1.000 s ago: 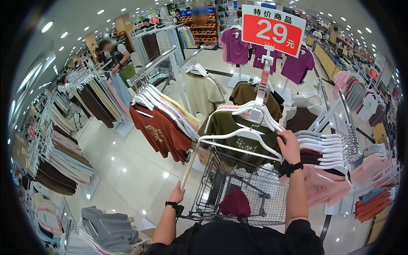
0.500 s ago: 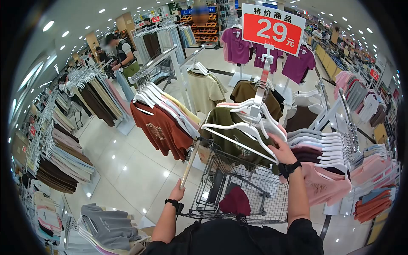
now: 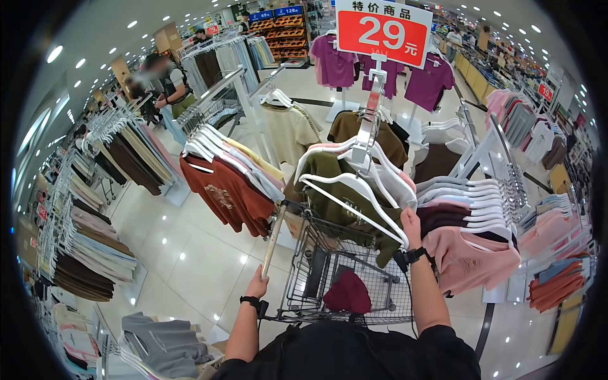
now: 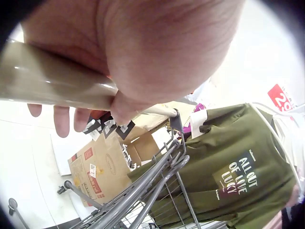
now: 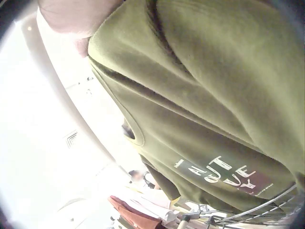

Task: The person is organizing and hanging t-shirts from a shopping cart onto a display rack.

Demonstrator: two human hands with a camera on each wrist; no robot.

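My left hand (image 3: 256, 286) grips the beige handle bar (image 3: 274, 240) of a wire shopping cart (image 3: 301, 278). In the left wrist view that bar (image 4: 52, 78) runs under the palm. My right hand (image 3: 410, 227) is at the shoulder of an olive green T-shirt (image 3: 329, 193); in the right wrist view its fingers (image 5: 81, 21) pinch the fabric beside the neckline of the T-shirt (image 5: 214, 119), which has white lettering. A white hanger (image 3: 354, 183) shows bare in front of the T-shirt, its right end just below my right hand.
A dark red cloth (image 3: 347, 292) lies in the cart. A red 29 price sign (image 3: 383, 33) stands above the rack. Rust-red shirts (image 3: 221, 190) hang at left, pink shirts (image 3: 472, 259) at right. A cardboard box (image 4: 102, 167) sits beyond the cart. A person (image 3: 171, 85) stands far left.
My right hand has moved slightly down from the hanger's right arm, and the T-shirt's right side now hangs lower past the hanger's end. My left hand keeps its grip on the bar.
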